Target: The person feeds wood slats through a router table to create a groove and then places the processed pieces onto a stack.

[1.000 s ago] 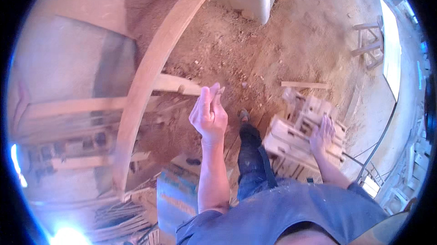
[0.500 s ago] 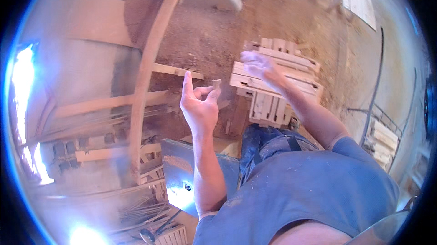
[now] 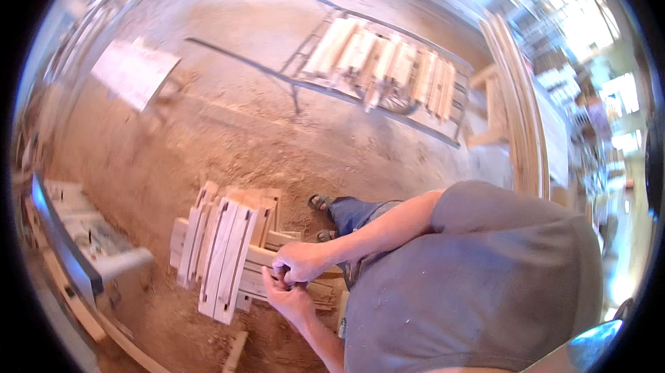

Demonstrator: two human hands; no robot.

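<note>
My right hand (image 3: 299, 263) and my left hand (image 3: 289, 302) are close together in front of my torso, touching or nearly so. The right hand is closed, its fingers curled down. Beneath it, the left hand is pinched, with one finger pointing outward. Something small and dark seems to sit between them, too hidden to name. Just beyond the hands is a crosswise stack of grooved wooden slats (image 3: 227, 256), low near the floor; my hands overlap its near edge in the view.
A long-handled metal cart (image 3: 242, 62) carries bundles of wooden pieces (image 3: 377, 58). A pale panel (image 3: 135, 72) stands at the far left. Long boards (image 3: 516, 106) rest on a wooden support at right. Machinery with a blue-edged part (image 3: 66, 238) is at left. Sawdust covers the floor.
My view has swung right, bringing the cart into full sight. The hands were apart, the left pinching a small wooden piece and the right stretched over the slats; now they have come together.
</note>
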